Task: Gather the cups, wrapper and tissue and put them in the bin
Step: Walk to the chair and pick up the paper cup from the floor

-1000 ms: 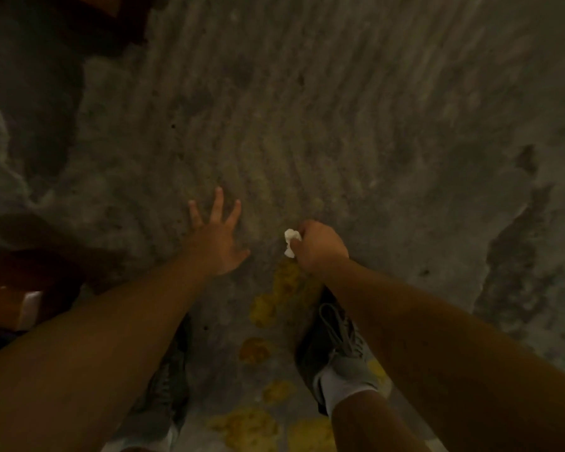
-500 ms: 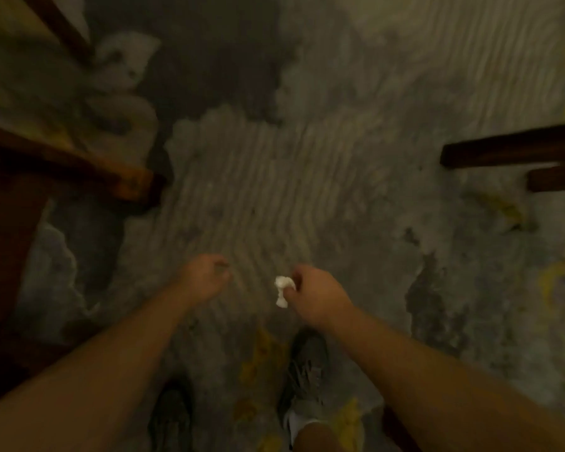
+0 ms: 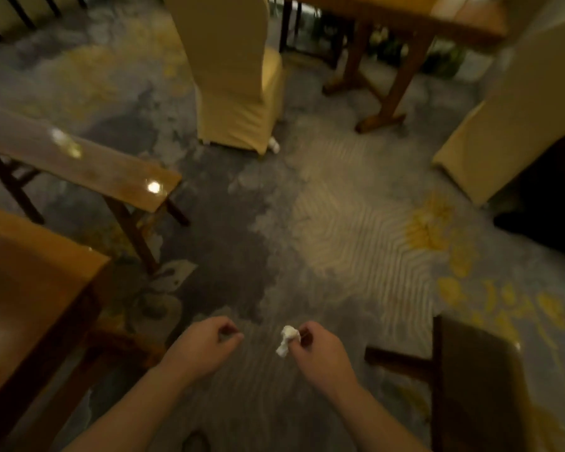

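- At the left edge of the frame we pass a wooden worktop [image 3: 30, 282], and above it a narrower bench [image 3: 88, 164] with lamp glare on it; we see no cups or wrapper on either.
- Our left hand [image 3: 203, 345] sits at lower centre, fingers curled loosely inward; whether it pinches anything small we cannot tell.
- Just right of it, our right hand [image 3: 317, 350] is closed on the crumpled white tissue [image 3: 287, 340], which pokes out between thumb and fingertips above the carpet [image 3: 340, 230].
- The hold looks light, so we judge the tissue could slip out as we walk and be hard to spot on the pale, patterned carpet in this dim light.
- At upper centre stands a covered chair [image 3: 232, 73]; a small white object [image 3: 273, 145] lies at its foot, too blurred to name.
- No bin shows anywhere in view, so we cannot report its contents, and cups and wrapper stay unlocated.
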Action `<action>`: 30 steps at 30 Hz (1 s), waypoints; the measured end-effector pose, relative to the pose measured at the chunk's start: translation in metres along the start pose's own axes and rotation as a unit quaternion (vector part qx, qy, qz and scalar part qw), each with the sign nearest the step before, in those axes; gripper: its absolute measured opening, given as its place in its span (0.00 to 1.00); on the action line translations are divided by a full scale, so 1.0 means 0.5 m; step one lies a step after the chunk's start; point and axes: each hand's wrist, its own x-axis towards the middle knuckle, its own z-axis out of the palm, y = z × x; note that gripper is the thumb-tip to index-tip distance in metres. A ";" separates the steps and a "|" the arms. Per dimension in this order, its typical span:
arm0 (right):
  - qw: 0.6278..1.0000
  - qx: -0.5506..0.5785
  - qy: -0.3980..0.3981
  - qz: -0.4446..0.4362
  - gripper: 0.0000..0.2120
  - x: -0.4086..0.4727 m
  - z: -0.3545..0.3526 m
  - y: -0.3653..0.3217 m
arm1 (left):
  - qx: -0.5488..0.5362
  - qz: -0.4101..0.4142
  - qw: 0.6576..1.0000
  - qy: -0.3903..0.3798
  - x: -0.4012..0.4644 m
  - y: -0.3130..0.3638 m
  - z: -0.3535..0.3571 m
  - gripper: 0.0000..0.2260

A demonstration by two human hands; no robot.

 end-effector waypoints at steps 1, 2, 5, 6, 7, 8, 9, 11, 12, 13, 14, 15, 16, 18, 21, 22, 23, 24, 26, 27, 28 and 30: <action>1.000 -0.009 0.008 -0.005 0.14 0.012 -0.031 -0.031 | -0.001 0.010 1.000 0.004 0.015 0.021 -0.038 0.06; 1.000 -0.018 0.014 -0.014 0.15 0.029 -0.060 -0.058 | -0.003 0.021 1.000 0.006 0.035 0.041 -0.078 0.06; 0.997 -0.053 0.042 -0.035 0.16 0.103 -0.138 -0.136 | 0.025 0.059 0.998 0.014 0.123 0.082 -0.203 0.08; 0.996 -0.060 0.047 -0.043 0.15 0.126 -0.161 -0.156 | 0.041 0.077 0.996 0.026 0.152 0.097 -0.240 0.11; 0.996 -0.060 0.055 -0.047 0.14 0.156 -0.184 -0.181 | 0.050 0.090 0.994 0.038 0.187 0.112 -0.283 0.13; 0.995 -0.065 0.064 -0.049 0.13 0.190 -0.207 -0.205 | 0.053 0.097 0.993 0.049 0.227 0.126 -0.325 0.14; 0.994 -0.071 0.070 -0.049 0.13 0.224 -0.232 -0.234 | 0.052 0.099 0.992 0.056 0.265 0.144 -0.367 0.15; 0.993 -0.075 0.076 -0.050 0.13 0.279 -0.277 -0.283 | 0.052 0.105 0.991 0.067 0.329 0.183 -0.434 0.15; 0.992 -0.071 0.084 -0.056 0.12 0.309 -0.301 -0.310 | 0.054 0.112 0.989 0.074 0.362 0.206 -0.465 0.15; 0.992 -0.064 0.093 -0.062 0.12 0.343 -0.324 -0.335 | 0.061 0.116 0.988 0.079 0.400 0.232 -0.494 0.15; 0.991 -0.051 0.105 -0.066 0.11 0.383 -0.350 -0.357 | 0.068 0.120 0.987 0.078 0.443 0.262 -0.524 0.14; 0.990 -0.042 0.115 -0.072 0.10 0.413 -0.371 -0.381 | 0.069 0.121 0.987 0.076 0.474 0.289 -0.545 0.14; 0.988 -0.032 0.126 -0.079 0.09 0.448 -0.393 -0.402 | 0.070 0.125 0.987 0.072 0.511 0.319 -0.565 0.14; 0.986 -0.015 0.142 -0.089 0.09 0.526 -0.435 -0.432 | 0.073 0.133 0.986 0.063 0.589 0.378 -0.591 0.15; 0.984 -0.002 0.154 -0.094 0.09 0.654 -0.486 -0.452 | 0.074 0.147 0.984 0.063 0.714 0.452 -0.609 0.15; 0.983 -0.002 0.155 -0.094 0.09 0.701 -0.503 -0.452 | 0.072 0.148 0.984 0.060 0.757 0.473 -0.611 0.16; 0.983 -0.005 0.157 -0.096 0.09 0.751 -0.520 -0.451 | 0.074 0.148 0.984 0.059 0.803 0.493 -0.612 0.16; 0.983 -0.006 0.154 -0.099 0.08 0.802 -0.539 -0.451 | 0.077 0.144 0.985 0.057 0.846 0.514 -0.614 0.16; 0.983 0.002 0.150 -0.110 0.08 0.907 -0.579 -0.450 | 0.078 0.132 0.986 0.063 0.929 0.552 -0.618 0.17; 0.982 0.002 0.151 -0.116 0.08 0.960 -0.602 -0.452 | 0.080 0.126 0.986 0.071 0.970 0.571 -0.622 0.17; 0.983 0.001 0.145 -0.115 0.08 1.010 -0.627 -0.455 | 0.081 0.113 0.988 0.073 1.008 0.591 -0.628 0.16; 0.986 0.004 0.124 -0.107 0.07 1.115 -0.681 -0.463 | 0.077 0.083 0.991 0.069 1.090 0.637 -0.643 0.15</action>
